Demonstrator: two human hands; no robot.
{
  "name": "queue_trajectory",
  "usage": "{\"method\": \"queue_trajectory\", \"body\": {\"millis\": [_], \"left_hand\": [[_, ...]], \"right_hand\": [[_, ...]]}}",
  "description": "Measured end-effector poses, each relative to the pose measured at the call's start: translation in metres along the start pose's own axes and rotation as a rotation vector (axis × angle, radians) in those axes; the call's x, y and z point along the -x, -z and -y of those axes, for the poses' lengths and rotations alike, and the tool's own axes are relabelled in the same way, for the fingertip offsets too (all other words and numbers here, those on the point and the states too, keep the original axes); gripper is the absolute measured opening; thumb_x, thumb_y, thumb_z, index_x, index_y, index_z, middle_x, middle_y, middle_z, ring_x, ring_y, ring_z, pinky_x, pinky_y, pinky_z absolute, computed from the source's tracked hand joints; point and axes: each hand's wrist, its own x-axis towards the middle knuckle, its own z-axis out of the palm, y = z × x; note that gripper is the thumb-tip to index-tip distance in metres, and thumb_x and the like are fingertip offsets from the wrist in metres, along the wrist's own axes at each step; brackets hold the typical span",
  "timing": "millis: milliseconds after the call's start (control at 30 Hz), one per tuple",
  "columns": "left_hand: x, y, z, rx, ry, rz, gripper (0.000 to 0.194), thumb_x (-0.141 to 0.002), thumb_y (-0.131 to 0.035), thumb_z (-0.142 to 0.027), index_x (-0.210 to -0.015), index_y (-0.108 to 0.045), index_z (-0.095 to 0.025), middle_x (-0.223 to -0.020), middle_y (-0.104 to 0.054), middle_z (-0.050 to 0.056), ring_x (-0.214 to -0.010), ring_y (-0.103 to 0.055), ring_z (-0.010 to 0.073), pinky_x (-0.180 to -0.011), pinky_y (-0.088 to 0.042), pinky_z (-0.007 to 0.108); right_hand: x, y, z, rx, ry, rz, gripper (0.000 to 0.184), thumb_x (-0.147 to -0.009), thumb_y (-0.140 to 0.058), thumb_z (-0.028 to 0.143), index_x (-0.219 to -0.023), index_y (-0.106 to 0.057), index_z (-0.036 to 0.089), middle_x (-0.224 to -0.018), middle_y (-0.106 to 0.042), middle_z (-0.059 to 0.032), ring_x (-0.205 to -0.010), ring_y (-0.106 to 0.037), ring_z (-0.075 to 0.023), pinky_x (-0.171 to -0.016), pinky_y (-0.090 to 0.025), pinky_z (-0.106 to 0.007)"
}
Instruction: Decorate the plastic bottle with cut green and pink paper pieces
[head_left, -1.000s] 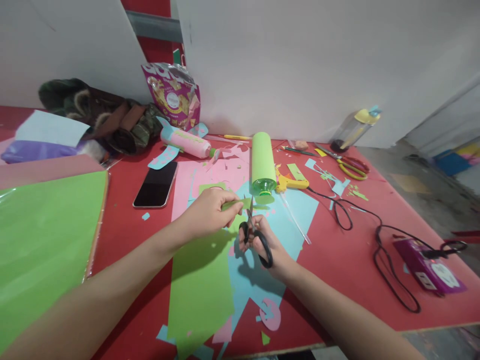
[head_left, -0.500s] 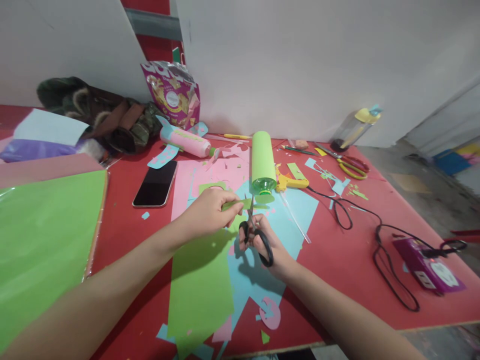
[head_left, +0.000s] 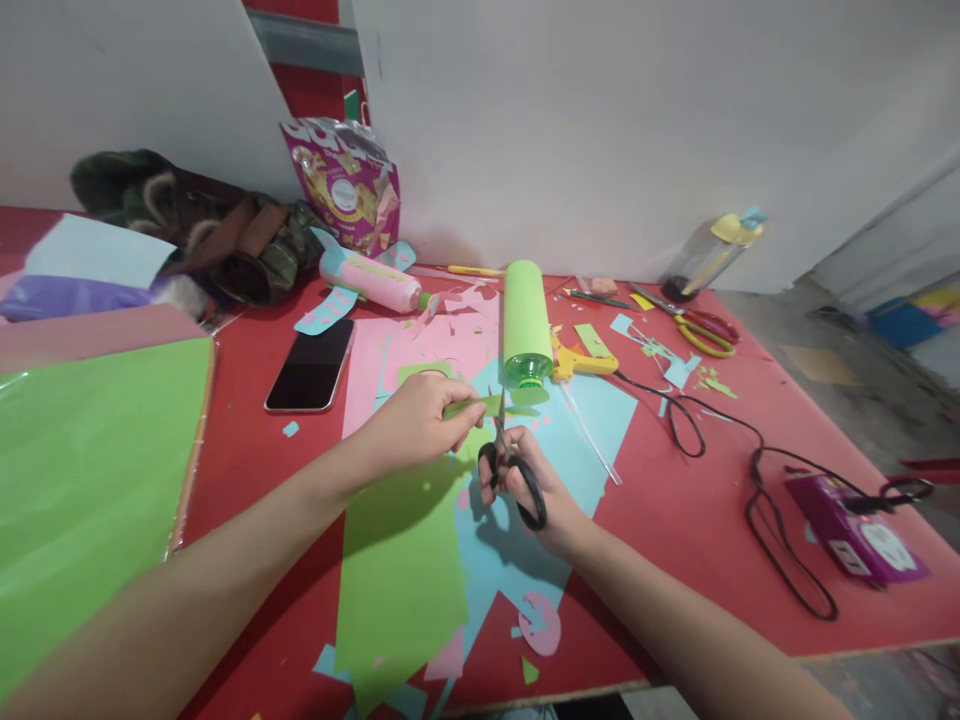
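My left hand (head_left: 431, 420) pinches a narrow green paper strip (head_left: 489, 406), whose free end points right. With fingers in the black handles, my right hand (head_left: 534, 490) holds a pair of scissors (head_left: 500, 432); the blades are slightly parted, with the strip's end between or against them. Below both hands lie a green paper sheet (head_left: 405, 590) and a light blue sheet (head_left: 510, 550). Just beyond the blades a bottle wrapped in green paper (head_left: 526, 315) lies on its side, its green cap end toward me.
A yellow glue gun (head_left: 581, 364) trails a black cord to a purple power box (head_left: 859, 530). A phone (head_left: 311, 368), a pink paper-covered bottle (head_left: 375, 284), a snack bag (head_left: 343, 190), larger scissors (head_left: 701, 330) and paper scraps surround the work. At left lies a plastic-covered green pack (head_left: 90, 480).
Almost nothing differs. The scissor blades and the strip have barely shifted, and both hands stay in nearly the same spot; the view has tilted very slightly.
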Motion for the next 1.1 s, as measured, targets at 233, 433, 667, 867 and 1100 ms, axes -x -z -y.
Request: {"method": "queue_trajectory", "body": {"millis": [233,433,667,867,1100], "left_hand": [[0.0002,-0.0005,-0.0015,0.015,0.012,-0.005,0.027,-0.076,-0.041,-0.026,-0.056,-0.056,-0.014,-0.047,-0.048,-0.003,-0.042,-0.041,0.0074,-0.047,-0.032,0.020],[0.0005,-0.0013,-0.0001,0.046,0.036,0.002,0.028,-0.076,-0.041,-0.026,-0.057,-0.055,-0.013,-0.045,-0.045,-0.004,-0.039,-0.040,0.0070,-0.046,-0.032,0.020],[0.0001,-0.0022,0.0020,0.082,0.068,0.023,0.027,-0.078,-0.040,-0.027,-0.061,-0.056,-0.014,-0.044,-0.045,-0.004,-0.038,-0.040,0.0068,-0.045,-0.032,0.019],[0.0010,-0.0020,0.0015,0.089,0.050,0.010,0.027,-0.077,-0.041,-0.026,-0.058,-0.055,-0.014,-0.044,-0.043,-0.004,-0.037,-0.038,0.0062,-0.043,-0.031,0.019],[0.0003,-0.0019,0.0020,0.093,0.073,0.016,0.028,-0.077,-0.041,-0.028,-0.058,-0.056,-0.014,-0.044,-0.045,-0.004,-0.037,-0.038,0.0060,-0.044,-0.032,0.019]], "right_hand": [[0.0002,-0.0008,-0.0017,-0.022,-0.007,-0.027,0.044,-0.068,-0.056,0.056,-0.080,-0.030,0.023,-0.068,-0.042,0.0061,-0.054,-0.045,-0.0071,-0.055,-0.034,-0.024],[0.0006,-0.0002,-0.0017,-0.003,0.002,-0.045,0.042,-0.068,-0.058,0.053,-0.079,-0.030,0.023,-0.068,-0.042,0.0068,-0.052,-0.045,-0.0060,-0.051,-0.034,-0.022],[-0.0005,-0.0007,-0.0038,-0.011,0.002,-0.072,0.043,-0.066,-0.059,0.054,-0.079,-0.031,0.023,-0.065,-0.043,0.0075,-0.049,-0.044,-0.0058,-0.048,-0.034,-0.021],[-0.0021,-0.0011,-0.0059,-0.015,0.011,-0.082,0.045,-0.064,-0.060,0.054,-0.077,-0.031,0.023,-0.063,-0.043,0.0084,-0.046,-0.044,-0.0055,-0.045,-0.033,-0.020],[-0.0030,-0.0002,-0.0076,-0.022,0.016,-0.092,0.045,-0.063,-0.062,0.052,-0.076,-0.031,0.023,-0.060,-0.045,0.0091,-0.043,-0.044,-0.0052,-0.042,-0.032,-0.019]]}}
